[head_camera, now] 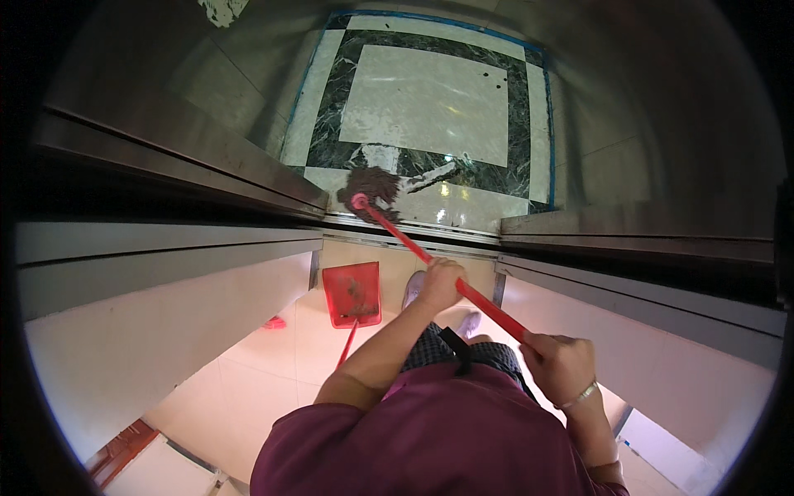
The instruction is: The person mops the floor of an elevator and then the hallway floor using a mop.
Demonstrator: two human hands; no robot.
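A string mop rests its dark, brownish mop head (371, 186) on the front edge of a tiled cabin floor, just past the door sill. From its pink socket the red mop handle (496, 308) slants back toward my body. My left hand (441, 285) grips the handle around its middle. Closer to my body, my right hand (561, 366) is wrapped around the handle's upper end. The cabin floor (428, 105) has a pale centre panel and a dark green marble border. Wet-looking shine and whitish patches lie beside the mop head.
A metal door sill (412, 230) crosses between the cabin and the hallway tiles. Left of my feet lies a red dustpan (352, 294) holding some dirt. Pinkish bristles (274, 323) show by the left wall. Metal door panels (186, 155) flank the opening. Blue edging (551, 142) borders the cabin floor.
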